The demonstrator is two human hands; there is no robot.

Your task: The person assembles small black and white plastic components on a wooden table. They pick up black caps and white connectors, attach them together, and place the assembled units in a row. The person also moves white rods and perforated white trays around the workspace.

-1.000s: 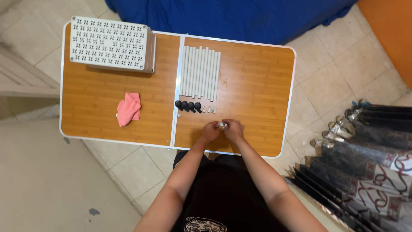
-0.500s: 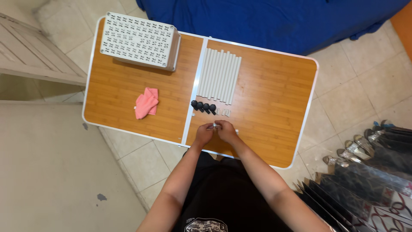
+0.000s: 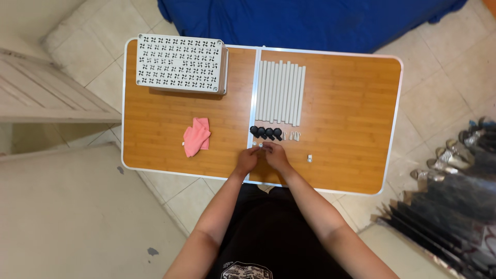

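A wood-topped folding table (image 3: 351, 103) with a white rim stands on a floor of pale beige tiles (image 3: 67, 217). A blue cloth (image 3: 310, 20) lies along its far side. A pale panelled door (image 3: 41, 98) shows at the left, evenly lit.

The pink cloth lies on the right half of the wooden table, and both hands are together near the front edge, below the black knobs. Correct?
Not quite. The head view shows the pink cloth on the left half of the wooden table, left of the centre seam. The rest holds: the left hand and right hand meet near the front edge, just below the black knobs.
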